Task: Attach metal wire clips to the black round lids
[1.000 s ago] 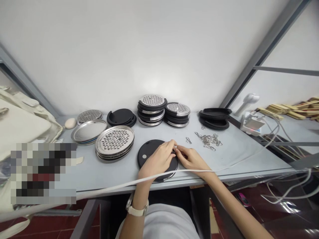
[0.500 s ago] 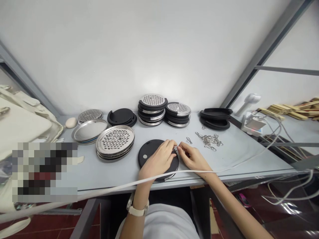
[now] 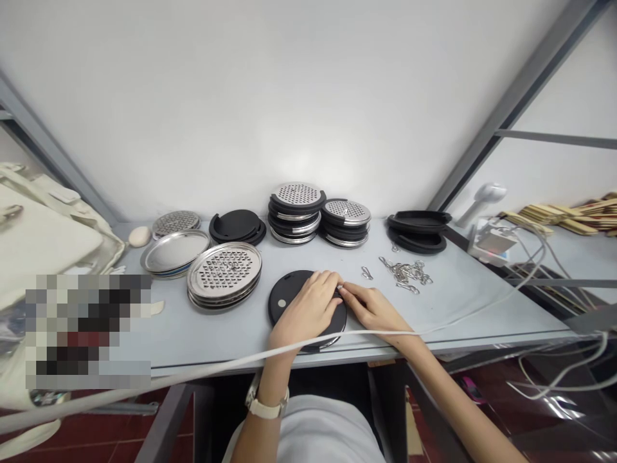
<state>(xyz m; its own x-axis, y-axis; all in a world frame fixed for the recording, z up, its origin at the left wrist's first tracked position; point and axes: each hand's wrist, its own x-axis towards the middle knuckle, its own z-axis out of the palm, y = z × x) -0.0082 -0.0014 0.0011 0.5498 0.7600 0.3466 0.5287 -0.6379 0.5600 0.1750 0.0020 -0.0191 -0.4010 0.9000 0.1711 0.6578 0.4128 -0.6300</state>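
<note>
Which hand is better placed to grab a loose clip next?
Probably the right hand: it sits nearer the loose clips, while the left hand rests on the black disc.

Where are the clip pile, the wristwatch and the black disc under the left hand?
Clip pile (image 3: 411,272), head view: dense middle.
Wristwatch (image 3: 265,409), head view: pale strap.
Black disc (image 3: 292,290), head view: bare top face.

Grey table (image 3: 385,302), stacked perforated discs (image 3: 224,270), black lids (image 3: 418,222), metal clips (image 3: 407,273)

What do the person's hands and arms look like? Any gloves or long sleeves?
No gloves on the left hand or right hand, and no sleeves on the forearms. A pale band, maybe a watch strap, circles the left wrist.
</note>
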